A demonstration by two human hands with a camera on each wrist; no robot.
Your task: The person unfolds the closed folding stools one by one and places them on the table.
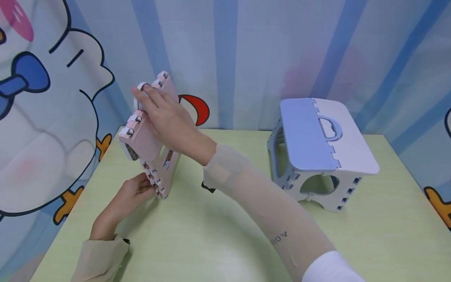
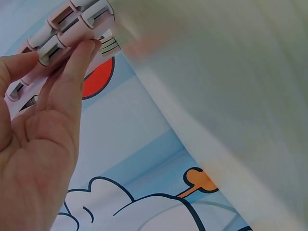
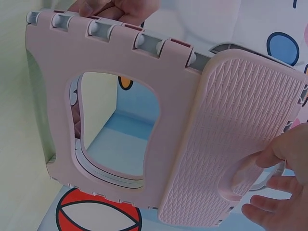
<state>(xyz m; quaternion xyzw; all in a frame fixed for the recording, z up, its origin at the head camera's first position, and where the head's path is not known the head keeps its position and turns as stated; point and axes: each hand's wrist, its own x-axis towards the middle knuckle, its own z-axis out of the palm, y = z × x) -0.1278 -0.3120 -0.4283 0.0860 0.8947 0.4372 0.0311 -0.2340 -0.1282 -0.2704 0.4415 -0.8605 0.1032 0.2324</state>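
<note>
A pink folding stool (image 1: 149, 143), mostly folded flat, stands on its edge at the left of the table. Its textured seat panel (image 3: 236, 125) and a leg panel (image 3: 173, 120) with a large opening show in the right wrist view. At the top, my right hand (image 1: 169, 121) holds the stool by its white handle (image 1: 138, 102), the thumb on the seat side. Lower down, my left hand (image 1: 127, 197) pinches the hinged edge (image 2: 62, 36) between thumb and fingers.
A blue and white folding stool (image 1: 303, 133) stands unfolded at the right of the light green table (image 1: 225, 235). Behind the table hangs a blue striped backdrop (image 1: 260, 62) with cartoon figures, close behind the pink stool.
</note>
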